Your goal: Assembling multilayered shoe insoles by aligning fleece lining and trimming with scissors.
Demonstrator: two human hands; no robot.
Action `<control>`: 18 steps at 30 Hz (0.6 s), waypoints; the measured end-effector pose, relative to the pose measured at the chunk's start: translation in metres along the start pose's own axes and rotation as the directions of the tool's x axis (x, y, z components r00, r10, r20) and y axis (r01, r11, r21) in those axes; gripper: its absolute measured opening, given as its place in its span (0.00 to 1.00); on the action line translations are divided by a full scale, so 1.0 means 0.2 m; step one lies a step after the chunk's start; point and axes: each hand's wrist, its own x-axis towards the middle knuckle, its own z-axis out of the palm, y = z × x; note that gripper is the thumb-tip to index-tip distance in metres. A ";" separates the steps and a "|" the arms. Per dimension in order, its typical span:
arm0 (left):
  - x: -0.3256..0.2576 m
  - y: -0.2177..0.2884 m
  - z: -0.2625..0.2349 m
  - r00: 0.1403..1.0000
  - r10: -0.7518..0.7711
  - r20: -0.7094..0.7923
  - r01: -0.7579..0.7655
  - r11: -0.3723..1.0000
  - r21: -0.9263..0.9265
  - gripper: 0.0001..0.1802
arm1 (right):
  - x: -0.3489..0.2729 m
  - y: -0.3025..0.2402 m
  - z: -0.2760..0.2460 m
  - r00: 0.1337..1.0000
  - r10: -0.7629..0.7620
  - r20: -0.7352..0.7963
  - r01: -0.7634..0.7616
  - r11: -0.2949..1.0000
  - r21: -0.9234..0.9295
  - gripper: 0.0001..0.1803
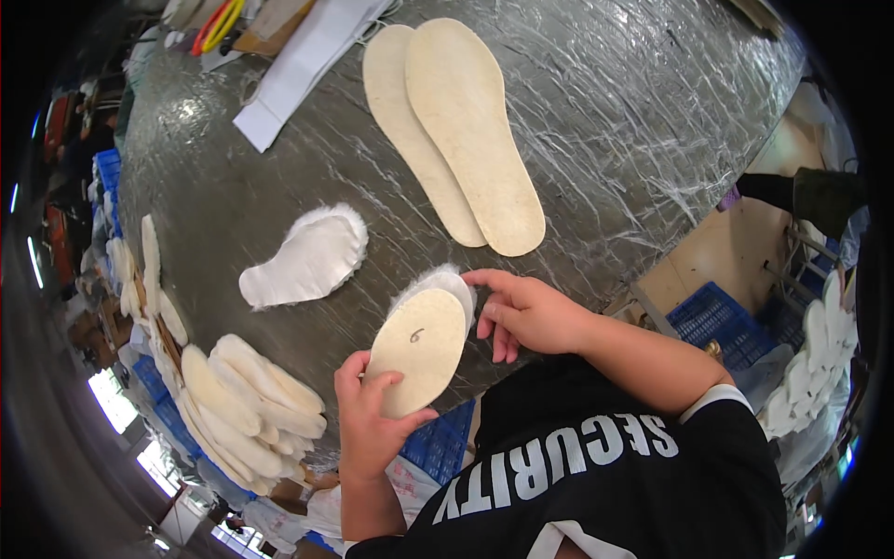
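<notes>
My left hand (372, 410) grips a cream insole (419, 345) near the table's edge, thumb on its face and fingers round the left side. The insole looks foreshortened and bears a small dark handwritten mark. Behind it, a white piece with a fluffy rim (456, 287) shows at the top and right. My right hand (531, 312) is at that piece's right edge, index fingertip touching it, the other fingers loosely bent and apart. Farther left lies a white fluffy-edged insole (312, 256), smooth side up. Two large cream insoles (475, 130) overlap on the table beyond my hands.
The dark table (615, 140) has a wrinkled, shiny plastic cover. White strips (303, 70) lie at the far left. A pile of cream insoles (247, 410) sits at the left edge. Blue crates (712, 321) stand on the floor at right, near stacked white pieces (810, 359).
</notes>
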 end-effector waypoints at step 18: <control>0.09 -0.03 0.03 1.000 0.024 0.018 -0.024 1.000 -0.010 0.35 | -0.01 -0.03 -0.01 0.999 0.030 0.023 -0.030 0.999 -0.011 0.25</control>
